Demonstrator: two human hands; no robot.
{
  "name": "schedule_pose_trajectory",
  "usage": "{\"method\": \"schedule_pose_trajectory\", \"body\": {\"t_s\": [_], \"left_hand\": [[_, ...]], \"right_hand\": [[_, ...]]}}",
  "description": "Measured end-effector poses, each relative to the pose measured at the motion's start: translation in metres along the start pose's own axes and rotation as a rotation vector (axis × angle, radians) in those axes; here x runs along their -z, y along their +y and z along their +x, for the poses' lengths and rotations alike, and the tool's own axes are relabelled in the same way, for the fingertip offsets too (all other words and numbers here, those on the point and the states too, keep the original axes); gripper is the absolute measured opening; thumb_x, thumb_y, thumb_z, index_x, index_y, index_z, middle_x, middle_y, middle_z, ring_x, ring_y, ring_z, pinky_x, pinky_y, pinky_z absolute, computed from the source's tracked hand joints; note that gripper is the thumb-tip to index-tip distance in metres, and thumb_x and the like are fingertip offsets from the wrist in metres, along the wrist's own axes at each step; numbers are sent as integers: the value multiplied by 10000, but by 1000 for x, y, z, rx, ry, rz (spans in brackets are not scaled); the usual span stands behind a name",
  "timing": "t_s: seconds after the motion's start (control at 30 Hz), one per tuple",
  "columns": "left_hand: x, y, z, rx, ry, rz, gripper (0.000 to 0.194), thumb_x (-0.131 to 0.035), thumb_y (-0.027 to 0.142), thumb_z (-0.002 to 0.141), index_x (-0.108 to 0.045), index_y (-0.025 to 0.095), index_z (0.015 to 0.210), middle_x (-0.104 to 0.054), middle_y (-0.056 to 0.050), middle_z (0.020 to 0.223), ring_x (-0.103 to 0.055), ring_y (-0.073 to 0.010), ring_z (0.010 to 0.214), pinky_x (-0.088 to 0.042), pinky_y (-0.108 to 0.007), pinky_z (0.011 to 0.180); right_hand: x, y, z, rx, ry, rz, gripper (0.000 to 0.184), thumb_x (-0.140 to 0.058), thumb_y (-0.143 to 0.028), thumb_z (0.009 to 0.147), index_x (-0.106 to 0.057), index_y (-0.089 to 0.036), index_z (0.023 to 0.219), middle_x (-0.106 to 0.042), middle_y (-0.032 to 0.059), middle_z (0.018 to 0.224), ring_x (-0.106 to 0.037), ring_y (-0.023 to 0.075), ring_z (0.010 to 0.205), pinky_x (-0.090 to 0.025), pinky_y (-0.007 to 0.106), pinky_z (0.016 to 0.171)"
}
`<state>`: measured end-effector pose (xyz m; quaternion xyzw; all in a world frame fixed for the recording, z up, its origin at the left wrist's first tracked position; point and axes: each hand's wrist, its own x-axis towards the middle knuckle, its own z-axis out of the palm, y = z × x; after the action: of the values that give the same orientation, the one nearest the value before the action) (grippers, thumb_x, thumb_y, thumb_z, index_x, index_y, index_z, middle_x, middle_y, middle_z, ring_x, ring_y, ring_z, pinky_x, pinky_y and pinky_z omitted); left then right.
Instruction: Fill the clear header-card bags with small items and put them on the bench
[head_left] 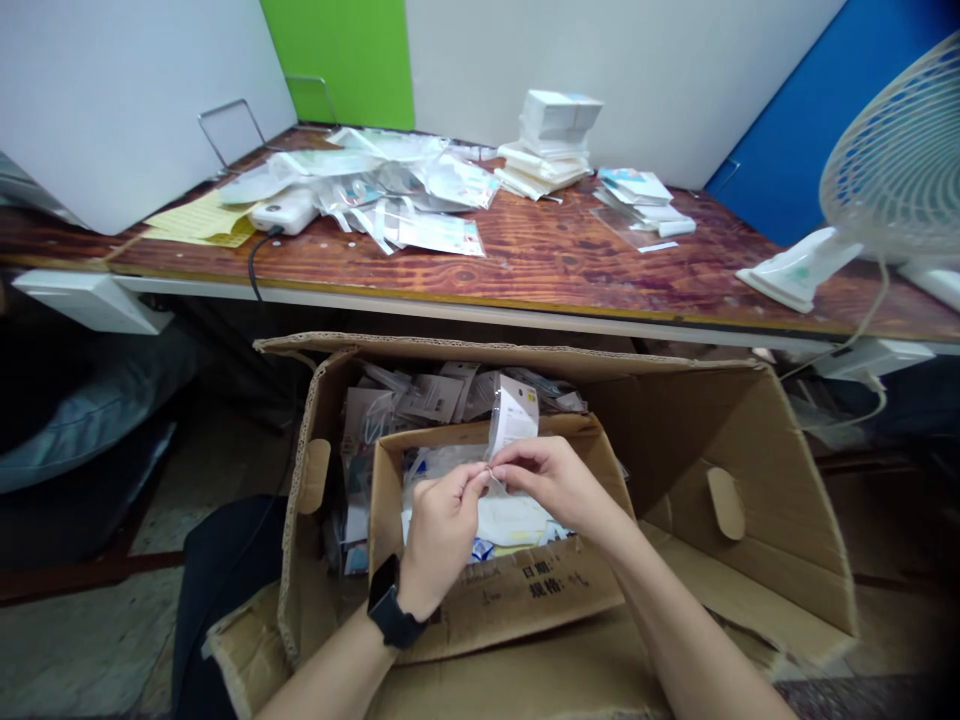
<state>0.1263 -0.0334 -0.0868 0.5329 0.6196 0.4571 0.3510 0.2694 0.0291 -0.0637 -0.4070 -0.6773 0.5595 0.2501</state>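
My left hand (448,510), with a black watch on its wrist, is closed in a pinch. Its fingertips meet those of my right hand (551,480), which is pinching too. A small clear plastic packet with a white printed card (514,410) rises from behind my right fingers. Something thin and pale lies between the fingertips, too small to make out. Below the hands is a small cardboard box (502,620) with clear bags and white and blue packets inside. It sits within a large open cardboard box (705,450).
More carded packets (435,395) fill the large box behind and left of the small one. On the wooden table (540,265) lie a pile of plastic packets (397,185), a white corded device (285,211), stacked white cards (556,125) and a fan (900,150).
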Motion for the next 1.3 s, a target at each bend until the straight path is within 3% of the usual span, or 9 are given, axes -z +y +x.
{"method": "schedule_pose_trajectory", "body": {"t_s": [0.1,0.23,0.37,0.43,0.5,0.67,0.87,1.07,1.3], "left_hand": [[1,0,0,-35,-13,60,216,-485,239,832,-691,209,891,-718,-51,811,-652,-182,713,-449,-234,679],[2,-3,0,-89,-45,139,238,-461,238,847,-680,200,934,-714,-61,850,-649,-183,744,-438,-229,697],[2,-9,0,-108,-30,184,389,-454,242,851,-518,160,1226,-705,-66,782,-630,-175,672,-432,-231,665],[2,-11,-1,-134,-48,210,500,-435,239,860,-357,122,1340,-687,-54,705,-599,-161,605,-428,-231,639],[2,-13,-1,-192,-75,244,526,-410,232,871,-291,91,1363,-671,-45,672,-570,-149,567,-425,-232,617],[0,-19,0,-340,-80,325,488,-391,203,879,-315,42,1333,-662,-35,659,-539,-130,528,-437,-241,583],[-1,-25,-1,-405,-89,370,485,-409,203,881,-314,68,1337,-665,-32,654,-551,-130,535,-462,-249,610],[-1,-26,-1,-421,-91,361,491,-423,197,879,-306,95,1345,-682,-40,704,-577,-140,563,-473,-259,606],[-1,-27,2,-438,-100,298,490,-436,154,870,-312,110,1342,-700,-53,815,-629,-142,672,-485,-248,653]], "right_hand": [[-3,0,0,57,57,-56,107,-595,-192,748,-701,-189,737,-673,16,708,-596,152,675,-456,250,643],[-5,-1,1,19,58,-8,95,-622,-229,735,-708,-190,753,-688,21,734,-609,163,697,-467,263,661],[-4,0,4,-95,-1,130,121,-652,-247,706,-708,-170,780,-666,7,657,-591,143,613,-470,249,594],[0,0,7,-142,-56,165,138,-664,-264,694,-705,-158,774,-640,-1,613,-567,127,570,-462,237,562],[5,1,10,-163,-146,179,157,-674,-284,687,-699,-145,755,-628,1,613,-553,113,555,-460,225,550],[21,-2,20,-203,-387,141,177,-702,-276,661,-641,-128,737,-596,-10,607,-560,88,531,-461,184,512],[26,-7,28,-296,-578,93,169,-668,-240,677,-544,-150,748,-578,-29,552,-592,114,484,-488,205,458],[26,-4,26,-294,-611,165,161,-651,-213,697,-504,-156,731,-581,-32,565,-584,104,485,-492,213,473],[22,1,22,-273,-536,225,157,-551,-292,800,-543,-140,766,-594,-13,557,-571,86,494,-470,193,498]]}}
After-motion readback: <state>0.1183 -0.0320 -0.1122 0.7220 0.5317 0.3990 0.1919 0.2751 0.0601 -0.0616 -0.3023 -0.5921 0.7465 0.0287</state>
